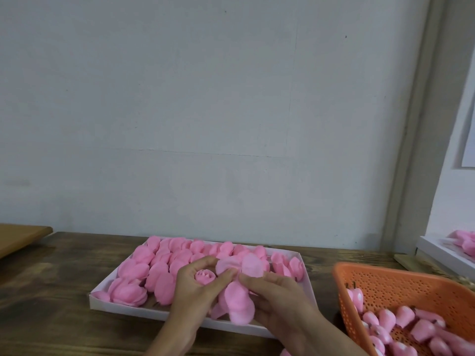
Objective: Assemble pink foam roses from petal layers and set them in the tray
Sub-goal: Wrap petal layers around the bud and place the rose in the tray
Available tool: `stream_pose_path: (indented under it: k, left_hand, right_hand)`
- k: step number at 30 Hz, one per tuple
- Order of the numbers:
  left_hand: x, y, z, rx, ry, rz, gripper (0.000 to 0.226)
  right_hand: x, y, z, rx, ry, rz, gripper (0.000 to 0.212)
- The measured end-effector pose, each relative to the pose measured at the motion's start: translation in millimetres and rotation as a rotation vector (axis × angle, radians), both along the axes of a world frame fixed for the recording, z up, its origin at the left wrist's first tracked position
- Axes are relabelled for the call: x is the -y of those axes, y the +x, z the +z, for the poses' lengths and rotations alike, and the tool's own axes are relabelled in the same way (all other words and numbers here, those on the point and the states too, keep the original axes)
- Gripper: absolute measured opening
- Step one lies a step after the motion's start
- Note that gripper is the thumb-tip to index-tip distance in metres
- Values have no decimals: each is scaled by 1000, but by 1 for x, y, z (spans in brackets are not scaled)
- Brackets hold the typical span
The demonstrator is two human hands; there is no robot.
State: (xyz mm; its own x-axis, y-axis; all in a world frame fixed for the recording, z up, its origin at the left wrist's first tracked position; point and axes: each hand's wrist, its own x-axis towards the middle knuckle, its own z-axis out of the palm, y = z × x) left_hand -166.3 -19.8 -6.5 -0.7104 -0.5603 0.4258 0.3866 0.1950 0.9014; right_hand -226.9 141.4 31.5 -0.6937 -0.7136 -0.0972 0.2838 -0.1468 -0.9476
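Note:
My left hand (194, 291) curls round a small pink rose bud (204, 276), whose top shows between thumb and fingers. Next to it my right hand (277, 301) pinches a flat pink petal layer (240, 296), whose lobes spread above and below my fingers. Both hands hover over the white tray (123, 305), which lies on the table and holds several finished pink foam roses (128, 291) in rows.
An orange perforated basket (401, 286) with several pink buds (416, 330) stands at the right. Behind it sits a second white tray (442, 254) with pink pieces. A wooden board (18, 237) lies at the far left. The wall rises just behind the dark wooden table (51, 291).

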Motion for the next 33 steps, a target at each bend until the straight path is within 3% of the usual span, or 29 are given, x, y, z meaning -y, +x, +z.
stream_pose_path:
  k: [8,12,18,22,26,33]
  left_hand:
    - [0,3,2,35,38,13,20]
    - [0,1,2,56,9,48,8]
    - [-2,3,7,35,27,38,9]
    - [-1,4,5,29,41,27,12]
    - [-1,3,5,38,49,-4,11]
    - [11,1,0,-1,208,162,39]
  right_hand:
    - [0,-1,3,-111,111,-98,17]
    - [2,-3,3,-149,169,-172,21]
    - [4,0,9,-184,182,-85,50]
    - [3,-3,4,-160,173,-82,19]
    - [2,-3,3,-134,124,-111,12]
    - [-3,-4,3,-113,148,-189,16]
